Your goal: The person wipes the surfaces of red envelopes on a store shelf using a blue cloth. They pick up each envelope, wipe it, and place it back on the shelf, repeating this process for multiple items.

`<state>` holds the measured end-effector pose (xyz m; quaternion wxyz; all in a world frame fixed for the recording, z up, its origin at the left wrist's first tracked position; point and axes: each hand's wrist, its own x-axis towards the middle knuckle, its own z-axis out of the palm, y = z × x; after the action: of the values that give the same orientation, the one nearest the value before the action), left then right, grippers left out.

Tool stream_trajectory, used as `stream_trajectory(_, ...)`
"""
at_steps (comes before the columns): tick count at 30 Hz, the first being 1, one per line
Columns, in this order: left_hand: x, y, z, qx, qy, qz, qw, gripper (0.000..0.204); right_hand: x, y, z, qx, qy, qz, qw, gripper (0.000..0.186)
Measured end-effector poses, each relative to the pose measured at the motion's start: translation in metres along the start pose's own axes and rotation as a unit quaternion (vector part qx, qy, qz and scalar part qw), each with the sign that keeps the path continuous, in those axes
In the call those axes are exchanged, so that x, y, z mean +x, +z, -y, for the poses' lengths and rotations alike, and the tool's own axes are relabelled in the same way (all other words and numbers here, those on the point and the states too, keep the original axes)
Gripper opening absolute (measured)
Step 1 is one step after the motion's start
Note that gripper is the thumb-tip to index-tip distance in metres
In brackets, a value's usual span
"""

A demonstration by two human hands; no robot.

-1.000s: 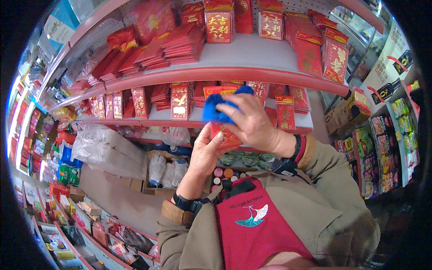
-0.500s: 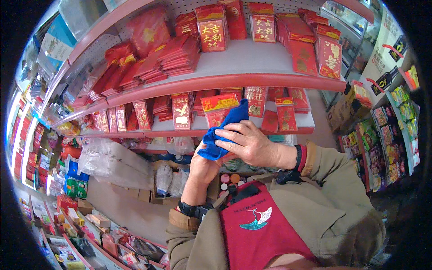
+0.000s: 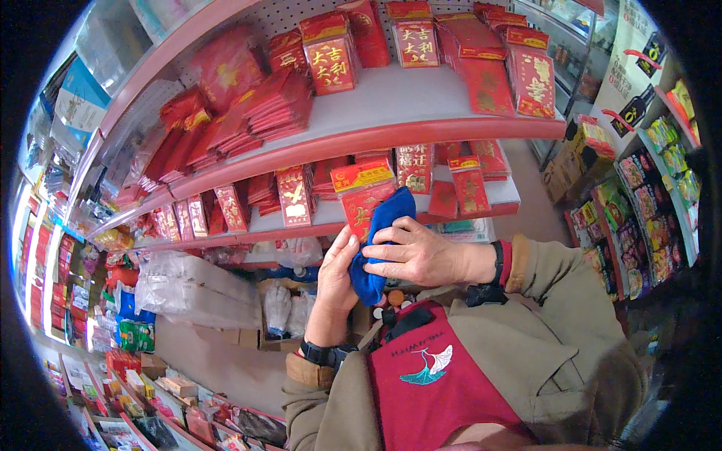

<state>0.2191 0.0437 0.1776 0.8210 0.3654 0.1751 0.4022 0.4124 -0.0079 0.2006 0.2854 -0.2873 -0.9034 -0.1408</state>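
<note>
My left hand [image 3: 336, 272] grips the lower left side of a red envelope packet [image 3: 363, 201] with gold print and a yellow-and-red header, its thumb along the edge. Bunched in my right hand [image 3: 425, 254] is a blue cloth [image 3: 395, 209], its fingers curled over the folds. The cloth lies against the packet's right and lower front and covers that part. Both hands are close together in front of the lower shelf [image 3: 263, 223], where more red packets stand in a row.
The upper shelf [image 3: 353, 109] holds stacks of red envelopes [image 3: 282, 105]. Below are a plastic-wrapped bundle [image 3: 199, 284] and a carton with white gloves [image 3: 278, 308]. Racks of snack bags [image 3: 635, 218] stand at the right, and low goods displays [image 3: 173, 387] at the lower left.
My right hand and the cloth have moved down and slightly right across the packet, uncovering more of its front. My left thumb now shows at the packet's edge. The view has shifted a little.
</note>
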Motion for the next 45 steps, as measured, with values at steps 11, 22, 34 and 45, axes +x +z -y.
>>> stream_trajectory(11,-0.004,-0.007,-0.011,0.002,0.069,0.037,0.997,0.043,-0.017,-0.024,-0.032,0.176,0.308,-0.061,0.933,0.028)
stream_trajectory(22,0.007,0.001,0.0,0.052,-0.021,0.089,0.994,0.048,-0.034,-0.02,-0.022,0.439,0.382,0.017,0.813,0.039)
stream_trajectory(34,0.035,0.029,-0.053,0.393,0.03,0.064,0.917,0.028,-0.055,-0.039,-0.023,0.311,0.372,-0.028,0.874,0.021)
stream_trajectory(45,0.083,0.077,-0.105,0.487,0.077,0.087,0.865,0.023,-0.079,-0.062,-0.023,0.242,0.411,-0.049,0.877,0.034)
